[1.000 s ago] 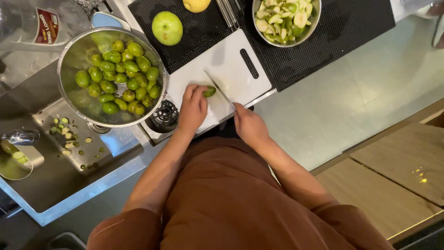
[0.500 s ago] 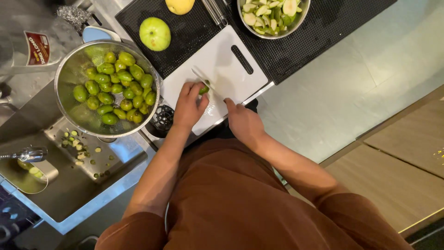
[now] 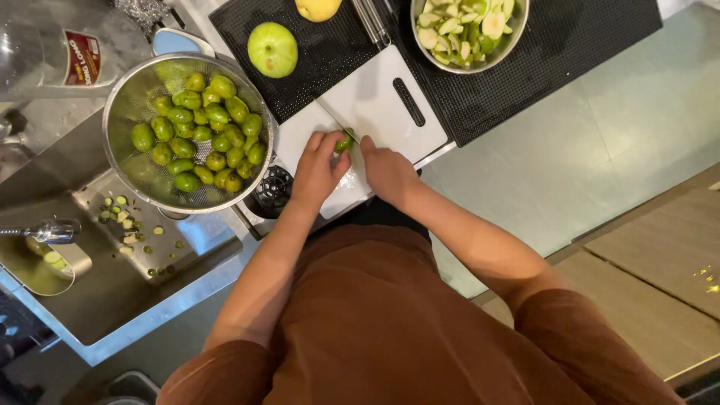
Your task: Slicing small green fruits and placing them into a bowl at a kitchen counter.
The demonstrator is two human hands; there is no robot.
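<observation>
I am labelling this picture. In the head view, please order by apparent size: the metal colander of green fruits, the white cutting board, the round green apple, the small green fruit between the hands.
Largest to smallest:
1. Metal colander
2. White cutting board, partly hidden by the hands, so unsure against the colander
3. Round green apple
4. Small green fruit

A clear bottle [image 3: 45,52] lies at top left, bearing a red-and-white rectangular label [image 3: 81,58].

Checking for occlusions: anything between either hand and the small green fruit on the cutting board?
Nothing visible. The left hand and right hand both touch the small green fruit on the white cutting board; the colander sits off to the left.
</observation>
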